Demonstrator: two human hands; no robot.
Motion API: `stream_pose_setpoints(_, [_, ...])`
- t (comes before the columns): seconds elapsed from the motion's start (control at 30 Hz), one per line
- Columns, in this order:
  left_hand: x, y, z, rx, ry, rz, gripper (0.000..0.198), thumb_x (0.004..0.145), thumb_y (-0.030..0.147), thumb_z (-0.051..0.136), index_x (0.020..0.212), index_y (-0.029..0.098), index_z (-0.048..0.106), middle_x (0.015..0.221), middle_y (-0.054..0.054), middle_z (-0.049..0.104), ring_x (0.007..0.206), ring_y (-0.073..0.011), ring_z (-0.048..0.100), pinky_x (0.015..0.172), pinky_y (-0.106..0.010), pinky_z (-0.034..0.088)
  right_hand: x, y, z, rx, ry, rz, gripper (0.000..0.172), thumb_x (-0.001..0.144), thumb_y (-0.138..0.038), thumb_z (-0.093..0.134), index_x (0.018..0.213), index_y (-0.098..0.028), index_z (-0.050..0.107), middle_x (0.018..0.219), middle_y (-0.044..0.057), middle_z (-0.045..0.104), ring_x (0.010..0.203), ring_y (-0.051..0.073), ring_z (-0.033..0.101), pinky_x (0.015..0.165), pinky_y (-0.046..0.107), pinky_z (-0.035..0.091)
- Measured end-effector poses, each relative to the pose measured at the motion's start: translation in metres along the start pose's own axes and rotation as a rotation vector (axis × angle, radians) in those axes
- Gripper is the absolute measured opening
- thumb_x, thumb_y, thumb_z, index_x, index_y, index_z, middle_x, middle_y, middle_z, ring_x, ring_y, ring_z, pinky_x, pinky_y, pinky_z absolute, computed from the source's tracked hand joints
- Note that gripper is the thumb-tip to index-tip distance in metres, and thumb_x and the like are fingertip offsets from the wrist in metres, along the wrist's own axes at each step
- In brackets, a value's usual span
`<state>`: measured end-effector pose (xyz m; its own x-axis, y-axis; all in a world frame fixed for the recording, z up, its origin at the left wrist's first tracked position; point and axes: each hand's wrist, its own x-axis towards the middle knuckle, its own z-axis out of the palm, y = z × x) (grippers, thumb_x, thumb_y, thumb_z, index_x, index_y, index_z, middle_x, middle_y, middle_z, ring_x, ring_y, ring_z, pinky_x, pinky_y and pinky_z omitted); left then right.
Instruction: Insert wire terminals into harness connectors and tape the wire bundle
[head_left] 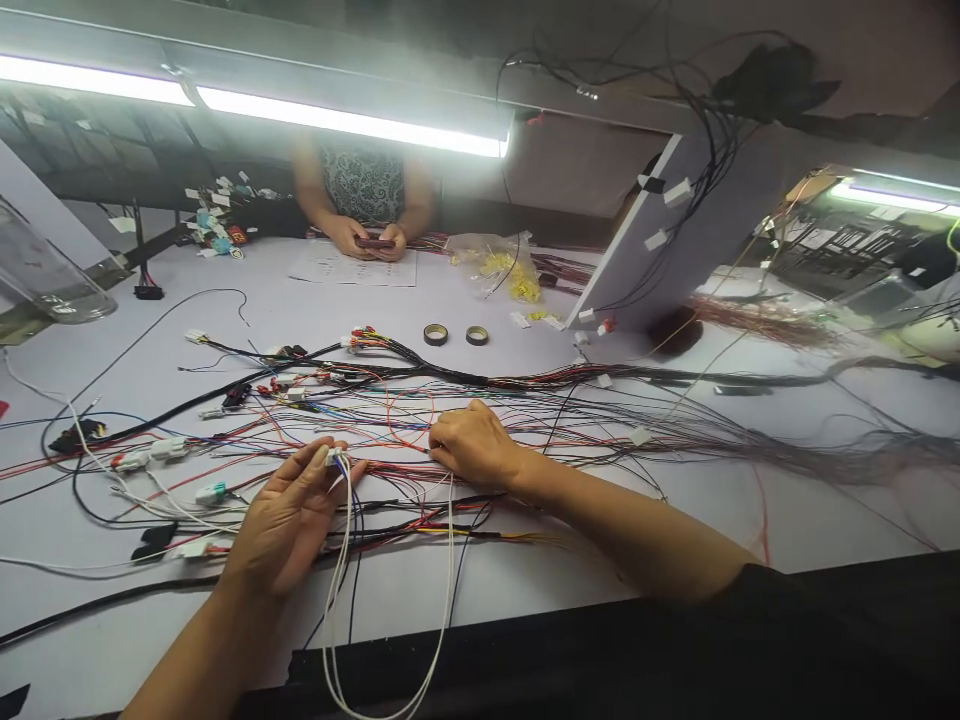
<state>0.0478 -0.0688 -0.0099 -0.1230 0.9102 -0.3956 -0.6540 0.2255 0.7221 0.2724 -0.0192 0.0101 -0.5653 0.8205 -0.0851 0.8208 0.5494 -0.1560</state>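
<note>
My left hand (289, 515) pinches a small white wire connector (334, 457) between thumb and fingers. White and dark blue wires run out of it, and the white wires (330, 620) hang in a long loop past the table's front edge. To the right, my right hand (474, 445) is closed above the bundle of thin wires (397, 470), its fingertips pointing down and left. What those fingertips grip is hidden behind the hand. A wiring harness (450, 377) with black-wrapped branches lies across the table beyond both hands.
Two tape rolls (435, 334) lie behind the harness. Across the table a person's hands (367, 240) hold a phone. Beside them sits a plastic bag (495, 268) of yellow parts. A white panel (637, 240) stands at right; a lamp (337, 115) hangs overhead.
</note>
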Motion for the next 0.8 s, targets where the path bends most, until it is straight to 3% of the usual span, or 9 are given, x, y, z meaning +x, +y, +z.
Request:
stream_pose_setpoints(0.23, [-0.001,-0.004,0.002,-0.016,0.019,-0.008,0.012,0.083,0.007,0.059,0.088,0.012,0.069,0.089,-0.005,0.066,0.077,-0.0105,0.063,0.094,-0.043,0.053,0.004,0.006,0.002,0.052,0.101,-0.006,0.019,0.094,-0.029,0.051,0.097,-0.022,0.069,0.102,0.002,0.069,0.09,0.016,0.06,0.071,0.03,0.028])
stream_pose_setpoints(0.53, [-0.005,-0.011,-0.001,-0.003,0.006,0.028,0.016,0.073,0.012,0.074,0.089,0.013,0.07,0.093,-0.005,0.067,0.08,-0.0117,0.063,0.085,-0.032,0.056,0.033,-0.01,0.005,-0.045,0.079,0.009,0.015,0.092,-0.029,0.055,0.097,-0.019,0.065,0.104,0.005,0.068,0.094,0.02,0.06,0.072,0.032,0.027])
stream_pose_setpoints(0.8, [-0.007,-0.015,-0.002,-0.033,-0.024,0.034,0.028,0.062,0.022,0.084,0.086,0.014,0.071,0.089,-0.003,0.065,0.08,-0.0098,0.062,0.078,-0.023,0.053,0.037,-0.007,0.012,-0.124,0.085,-0.102,0.016,0.094,-0.025,0.049,0.087,-0.017,0.061,0.091,0.005,0.066,0.077,0.017,0.057,0.066,0.03,0.021])
